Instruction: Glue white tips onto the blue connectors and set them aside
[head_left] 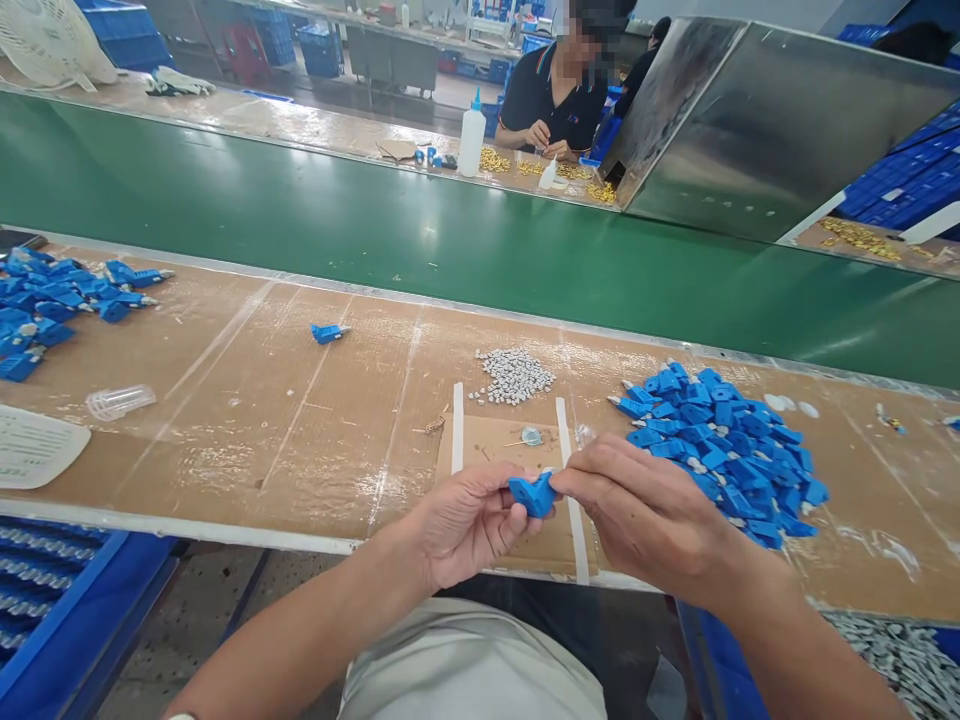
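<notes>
My left hand [476, 520] is closed around a small blue plastic part [531, 495] above the taped cardboard pad [480, 445]. My right hand [645, 500] is pinched at the right end of that part; whatever lies between its fingertips is hidden. Just beyond the hands, a small round dish [531, 436] with a thin stick rests on the pad. Further back lies a pile of small grey pieces [517, 375]. To the right of my right hand is a heap of similar blue parts [727, 440].
A single blue part [328, 333] lies left of centre, with another heap of blue parts [52, 300] at far left. A clear plastic cup [120, 401] lies on its side. Behind the bench runs a green conveyor belt [337, 210]; across it a person [555, 100] sits by a white bottle [472, 140].
</notes>
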